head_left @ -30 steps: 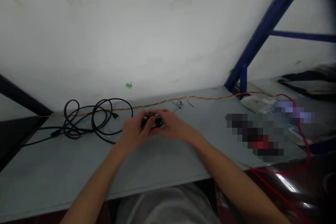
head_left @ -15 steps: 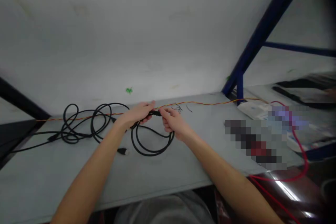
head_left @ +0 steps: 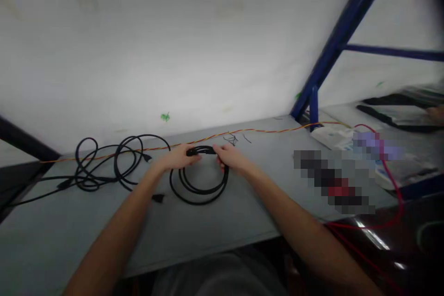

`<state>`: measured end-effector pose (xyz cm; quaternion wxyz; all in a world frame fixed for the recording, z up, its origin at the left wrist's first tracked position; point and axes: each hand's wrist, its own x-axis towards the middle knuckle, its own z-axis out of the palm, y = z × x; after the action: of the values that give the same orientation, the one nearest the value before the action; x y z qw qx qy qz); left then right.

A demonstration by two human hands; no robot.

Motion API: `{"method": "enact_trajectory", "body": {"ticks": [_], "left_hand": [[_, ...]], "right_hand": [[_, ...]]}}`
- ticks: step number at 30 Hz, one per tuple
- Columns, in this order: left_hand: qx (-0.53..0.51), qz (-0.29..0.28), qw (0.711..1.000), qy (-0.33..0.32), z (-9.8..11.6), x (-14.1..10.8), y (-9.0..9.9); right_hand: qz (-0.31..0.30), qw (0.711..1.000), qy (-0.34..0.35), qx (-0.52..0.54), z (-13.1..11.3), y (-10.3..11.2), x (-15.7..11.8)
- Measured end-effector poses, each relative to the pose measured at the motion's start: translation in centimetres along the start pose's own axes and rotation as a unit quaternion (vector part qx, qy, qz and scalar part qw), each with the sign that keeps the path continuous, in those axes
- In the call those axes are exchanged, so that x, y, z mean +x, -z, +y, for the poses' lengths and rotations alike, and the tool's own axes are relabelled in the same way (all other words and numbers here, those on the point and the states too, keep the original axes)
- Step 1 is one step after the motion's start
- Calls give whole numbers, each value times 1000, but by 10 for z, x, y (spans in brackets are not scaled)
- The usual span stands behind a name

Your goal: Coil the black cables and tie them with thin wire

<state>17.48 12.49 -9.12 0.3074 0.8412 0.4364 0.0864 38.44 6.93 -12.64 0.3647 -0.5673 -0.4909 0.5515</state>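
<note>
Coil (head_left: 204, 191), between the surface's (head_left: 249, 212) front and back edges, looks light and springy, likely best pinched along its far side, where left hand (head_left: 178, 157) and right hand (head_left: 231, 156) curl nearly closed on it.

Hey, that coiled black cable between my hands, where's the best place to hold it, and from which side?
Probably at the top of the coil, where its strands bunch together: left hand from the left, right hand from the right, fingers around the bundle. Lower down, the loops spread apart, so a grip there might miss a strand.
</note>
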Motion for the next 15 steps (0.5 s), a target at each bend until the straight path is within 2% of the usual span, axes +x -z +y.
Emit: {"method": "enact_trajectory", "body": {"ticks": [4, 10, 15], "left_hand": [[-15, 42, 999, -4, -24, -8, -26], [-64, 211, 975, -19, -41, -30, -53], [-60, 213, 973, -58, -42, -39, -58]], "right_hand": [[5, 994, -9, -111, 6, 1, 2], [17, 966, 26, -257, 9, 5, 5], [23, 964, 48, -261, 16, 5, 8]]}}
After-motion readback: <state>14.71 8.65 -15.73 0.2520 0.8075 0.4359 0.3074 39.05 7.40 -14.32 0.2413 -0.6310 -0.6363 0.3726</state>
